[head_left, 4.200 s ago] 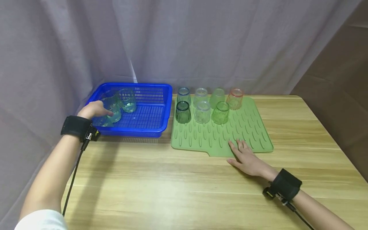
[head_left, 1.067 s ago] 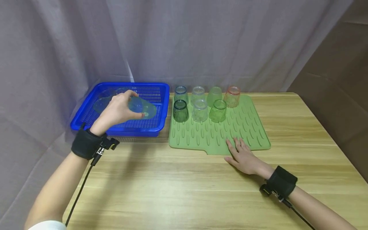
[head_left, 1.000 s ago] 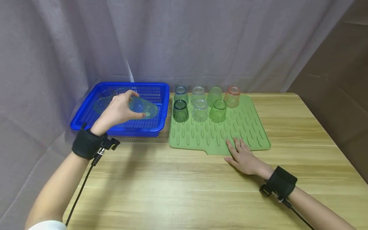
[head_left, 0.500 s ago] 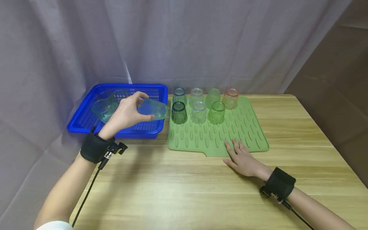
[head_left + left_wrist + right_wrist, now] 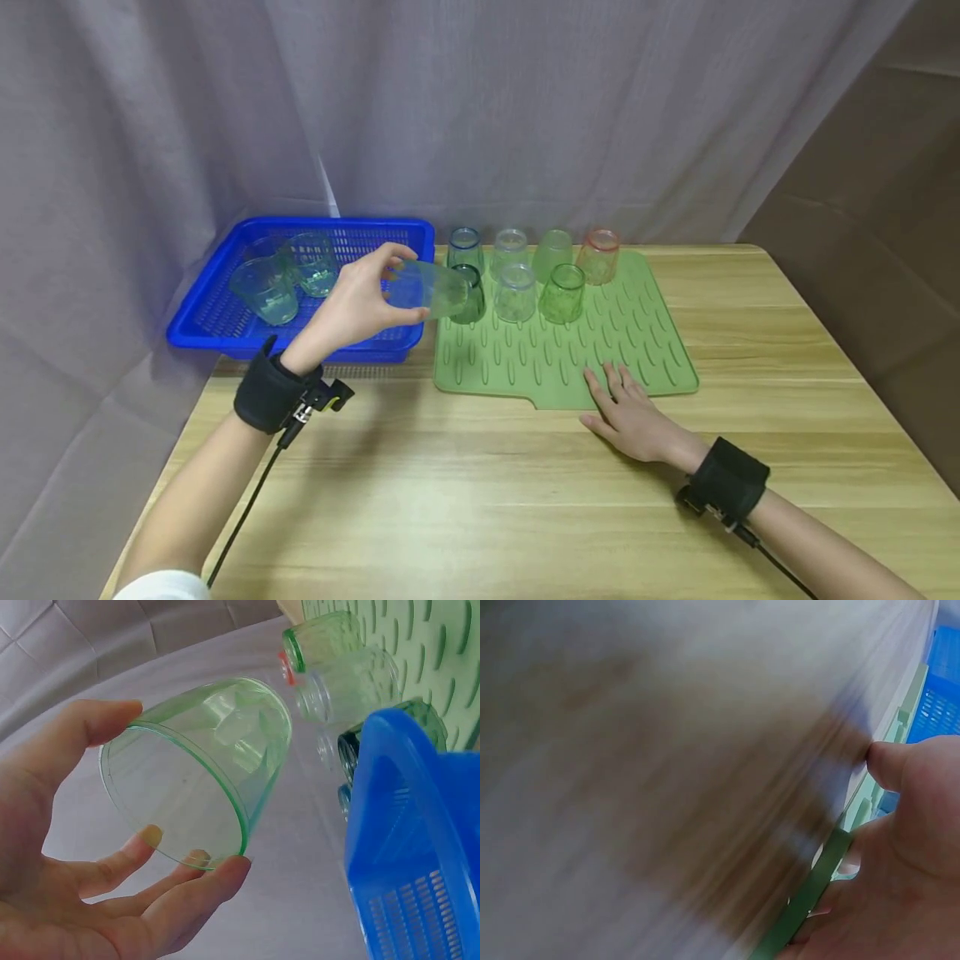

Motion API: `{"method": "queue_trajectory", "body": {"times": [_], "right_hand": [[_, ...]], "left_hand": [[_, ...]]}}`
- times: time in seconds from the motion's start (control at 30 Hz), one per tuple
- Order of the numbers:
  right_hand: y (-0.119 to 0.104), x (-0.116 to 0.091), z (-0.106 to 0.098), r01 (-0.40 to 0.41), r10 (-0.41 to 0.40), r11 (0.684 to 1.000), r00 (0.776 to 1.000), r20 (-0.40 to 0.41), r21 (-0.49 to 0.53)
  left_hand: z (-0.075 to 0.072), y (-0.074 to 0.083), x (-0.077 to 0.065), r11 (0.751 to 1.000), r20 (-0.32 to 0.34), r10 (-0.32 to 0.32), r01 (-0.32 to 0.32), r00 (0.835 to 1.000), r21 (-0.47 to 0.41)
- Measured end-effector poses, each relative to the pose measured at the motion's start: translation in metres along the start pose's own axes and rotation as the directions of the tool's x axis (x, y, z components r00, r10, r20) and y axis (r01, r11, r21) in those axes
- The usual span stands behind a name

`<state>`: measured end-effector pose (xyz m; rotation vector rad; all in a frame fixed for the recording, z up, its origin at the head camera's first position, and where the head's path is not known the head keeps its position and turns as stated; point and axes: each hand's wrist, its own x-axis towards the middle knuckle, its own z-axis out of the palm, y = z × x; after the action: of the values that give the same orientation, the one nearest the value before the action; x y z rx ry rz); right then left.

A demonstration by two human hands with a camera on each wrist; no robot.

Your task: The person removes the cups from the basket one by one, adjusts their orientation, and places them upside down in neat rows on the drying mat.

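Observation:
My left hand [image 5: 371, 292] grips a pale green glass [image 5: 225, 742] by its rim, tilted sideways, between the basket and the mat. In the left wrist view the thumb and fingertips pinch the rim, and the glass's mouth faces the palm. My right hand [image 5: 633, 417] lies flat with straight fingers on the front edge of the green drying mat [image 5: 622, 342]. Several glasses stand upside down in two rows on the mat, among them a dark green one [image 5: 474, 310], a bright green one [image 5: 562, 296] and a red-rimmed one [image 5: 600, 258]. The held glass partly covers the dark one.
A blue plastic basket [image 5: 180, 333] stands left of the mat, with greenish glasses [image 5: 266, 292] at its left side. A grey curtain [image 5: 465, 108] hangs behind the wooden table [image 5: 480, 500]. Cables run from both wrist straps.
My left hand has lifted the pale green glass from the basket and carried it right, past the basket's right rim, to the mat's left edge. The right hand stays in place.

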<state>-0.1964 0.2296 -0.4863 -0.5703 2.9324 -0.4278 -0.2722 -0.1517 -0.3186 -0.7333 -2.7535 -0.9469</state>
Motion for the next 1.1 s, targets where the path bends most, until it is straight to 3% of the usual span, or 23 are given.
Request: {"method": "queue_trajectory", "body": {"times": [0.5, 0.7, 0.8, 0.87, 0.97, 1.1], "right_hand": [[0.004, -0.002, -0.006, 0.010, -0.011, 0.999, 0.999, 0.044, 0.039], [0.009, 0.001, -0.027, -0.002, -0.016, 0.993, 0.988, 0.155, 0.116], [0.006, 0.007, -0.041, 0.006, -0.029, 0.991, 0.985, 0.171, 0.134], [0.003, 0.013, -0.049, 0.024, -0.045, 0.989, 0.988, 0.150, 0.143], [-0.006, 0.026, -0.059, 0.108, -0.116, 0.984, 0.992, 0.046, 0.145], [-0.020, 0.044, -0.070, 0.219, -0.202, 0.960, 0.973, -0.110, 0.173]], "left_hand": [[0.018, 0.002, -0.007, 0.991, -0.030, 0.038, -0.042, 0.999, -0.130], [0.033, 0.006, -0.007, 0.979, -0.055, 0.053, -0.063, 0.997, -0.196], [0.040, 0.007, -0.006, 0.975, -0.063, 0.062, -0.074, 0.996, -0.210], [0.044, 0.008, -0.006, 0.973, -0.064, 0.069, -0.081, 0.996, -0.218], [0.049, 0.009, -0.005, 0.971, -0.065, 0.076, -0.089, 0.995, -0.223], [0.055, 0.009, -0.005, 0.966, -0.075, 0.089, -0.105, 0.993, -0.235]]}}
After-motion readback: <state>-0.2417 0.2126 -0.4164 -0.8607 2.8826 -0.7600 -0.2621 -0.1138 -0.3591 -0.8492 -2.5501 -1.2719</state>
